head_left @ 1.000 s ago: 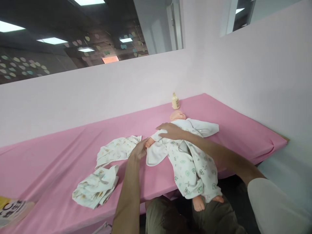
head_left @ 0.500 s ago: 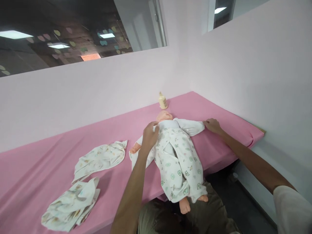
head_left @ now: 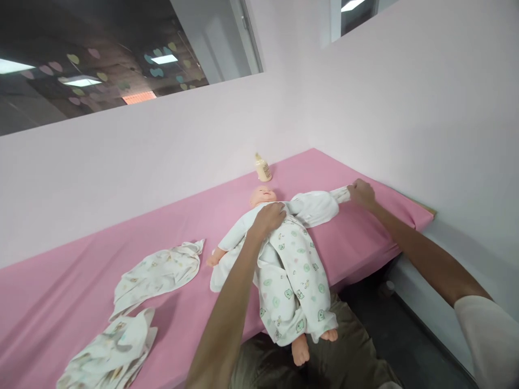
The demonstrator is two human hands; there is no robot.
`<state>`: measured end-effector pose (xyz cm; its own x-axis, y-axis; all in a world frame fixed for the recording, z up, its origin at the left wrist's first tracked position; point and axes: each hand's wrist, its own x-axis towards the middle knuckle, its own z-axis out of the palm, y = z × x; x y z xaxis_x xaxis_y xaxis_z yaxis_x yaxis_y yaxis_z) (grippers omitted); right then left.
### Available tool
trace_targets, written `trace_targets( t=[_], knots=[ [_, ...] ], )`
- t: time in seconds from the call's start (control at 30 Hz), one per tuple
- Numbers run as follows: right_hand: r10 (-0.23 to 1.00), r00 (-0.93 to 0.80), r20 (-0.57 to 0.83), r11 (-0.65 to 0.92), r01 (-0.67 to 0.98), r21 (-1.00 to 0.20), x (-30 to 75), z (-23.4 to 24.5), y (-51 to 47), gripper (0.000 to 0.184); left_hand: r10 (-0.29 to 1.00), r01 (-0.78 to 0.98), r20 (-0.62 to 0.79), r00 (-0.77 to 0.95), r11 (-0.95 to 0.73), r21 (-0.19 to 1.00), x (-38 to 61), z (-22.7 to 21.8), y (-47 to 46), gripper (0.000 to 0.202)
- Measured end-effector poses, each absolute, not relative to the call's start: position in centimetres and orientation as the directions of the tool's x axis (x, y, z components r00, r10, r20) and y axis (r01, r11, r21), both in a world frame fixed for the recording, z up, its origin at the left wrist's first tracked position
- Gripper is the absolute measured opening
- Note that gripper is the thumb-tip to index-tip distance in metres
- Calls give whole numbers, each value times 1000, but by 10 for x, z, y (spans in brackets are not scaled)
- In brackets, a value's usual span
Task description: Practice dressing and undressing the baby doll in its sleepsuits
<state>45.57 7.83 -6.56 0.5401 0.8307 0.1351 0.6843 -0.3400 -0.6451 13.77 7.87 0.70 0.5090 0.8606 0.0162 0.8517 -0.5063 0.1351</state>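
Observation:
A baby doll [head_left: 263,195] lies on its back on a pink-covered table, in a white top [head_left: 239,229] and white trousers with green animal prints [head_left: 298,270]. My left hand [head_left: 271,217] is on the doll's chest, fingers curled over the cloth of the top. Out to the right, my right hand [head_left: 362,193] grips the end of a white sleeve [head_left: 316,208], which is stretched taut and bunched near the hand. The doll's arm on that side is hidden. Its other hand [head_left: 215,257] and both feet show bare.
Two printed white cloths, one spread out [head_left: 160,273] and one folded [head_left: 111,351], lie on the pink cover [head_left: 93,281] to the left. A pale yellow pump bottle [head_left: 263,168] stands behind the doll's head. Walls border the table behind and at right.
My right hand has pulled the sleeve farther out to the right, drawing its end longer. My left hand has shifted from the doll's side onto its chest.

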Motion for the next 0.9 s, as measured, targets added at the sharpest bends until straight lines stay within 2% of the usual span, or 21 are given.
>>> trace_targets(
  t=[0.07, 0.17, 0.27, 0.37, 0.43, 0.5, 0.6, 0.77, 0.9],
  knots=[
    [774, 623, 113, -436, 654, -618, 473, -64, 82, 17, 868, 858, 19, 496, -493, 147, 136, 6, 78, 26],
    [786, 612, 94, -487, 705, -516, 481, -69, 86, 25, 874, 869, 0, 486, -484, 107, 136, 8, 75, 26],
    [845, 524, 108, -440, 795, -417, 464, -73, 85, 27, 877, 877, -33, 480, -480, -7, 144, 13, 74, 27],
    [869, 435, 236, -341, 872, -350, 429, -67, 80, 30, 873, 869, -58, 485, -488, -78, 161, 15, 78, 29],
    [898, 350, 267, -246, 902, -355, 399, -62, 78, 37, 856, 851, -89, 510, -517, -92, 177, 12, 84, 30],
    [941, 277, 193, -186, 903, -387, 370, -57, 79, 46, 829, 826, -129, 544, -556, -96, 193, 4, 93, 32],
    [950, 268, 157, -185, 895, -406, 339, -57, 83, 50, 796, 793, -168, 581, -600, -101, 212, -11, 106, 35],
    [967, 180, 183, -101, 923, -371, 331, -58, 85, 35, 789, 783, -152, 595, -612, -113, 219, -27, 117, 43],
    [988, 110, 107, -61, 919, -389, 341, -54, 80, 27, 794, 787, -136, 593, -607, -113, 217, -30, 117, 44]
  ],
)
